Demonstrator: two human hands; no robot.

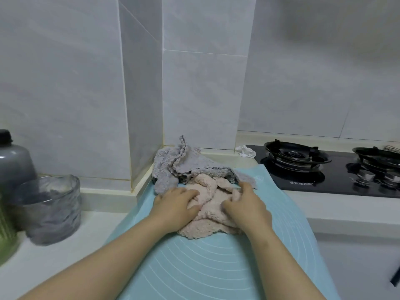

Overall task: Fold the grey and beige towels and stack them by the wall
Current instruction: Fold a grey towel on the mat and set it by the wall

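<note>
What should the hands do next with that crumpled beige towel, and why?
Probably pull the beige towel clear of the grey towel and spread it flat on the blue mat. The left hand and right hand both hold it, it lies crumpled, and its far edge touches the grey one.

Grey towel [173, 164] 1, beige towel [208, 215] 1. Hands 2: left hand [175, 204], right hand [246, 205]. Mat [194, 269] 1. Burners 2: left burner [295, 155], right burner [377, 158]. Jar [52, 210] 1. Rag [245, 151] 1.

On mat [194, 267] the near towel [206, 225], far towel [173, 165] behind, perhaps overlapping, stove [303, 180] right, jar [52, 208] left
</note>
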